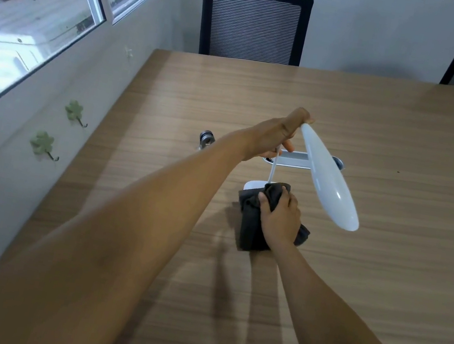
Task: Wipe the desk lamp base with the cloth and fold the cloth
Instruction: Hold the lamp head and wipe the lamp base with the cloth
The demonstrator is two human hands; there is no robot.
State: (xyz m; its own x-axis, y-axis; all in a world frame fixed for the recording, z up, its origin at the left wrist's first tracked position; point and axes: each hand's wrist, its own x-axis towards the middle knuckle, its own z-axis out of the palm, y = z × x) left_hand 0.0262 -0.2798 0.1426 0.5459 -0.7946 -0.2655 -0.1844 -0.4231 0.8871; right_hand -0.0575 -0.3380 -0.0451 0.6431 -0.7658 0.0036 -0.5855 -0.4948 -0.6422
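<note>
A: The wooden table (352,109) fills most of the frame, with a window (37,2) at upper left and two mesh office chairs (253,23) along the top edge; where is the lamp in all that?

B: At centre; the white lamp head (329,179) runs as a long oval from upper left to lower right, and its thin stem (272,169) drops to the lamp base (253,185), of which only a white sliver shows above the cloth (252,228).

A: And the hands?

B: The left hand (274,137) is closed round the upper end of the head, steadying it; the right hand (280,216) lies palm down on the dark cloth, fingers (266,207) curled into the bunched fabric, pressing it onto the base; the right hand is plainly the nearer one to the base.

A: So the wipe turns on what?

B: Probably the uncovered strip; it lies just up and left of the right fingertips, so the cloth would need to slide that way, around the stem; a silver fitting (207,138) and a pale tray-like slot (297,159) sit beyond, towards the upper middle.
</note>
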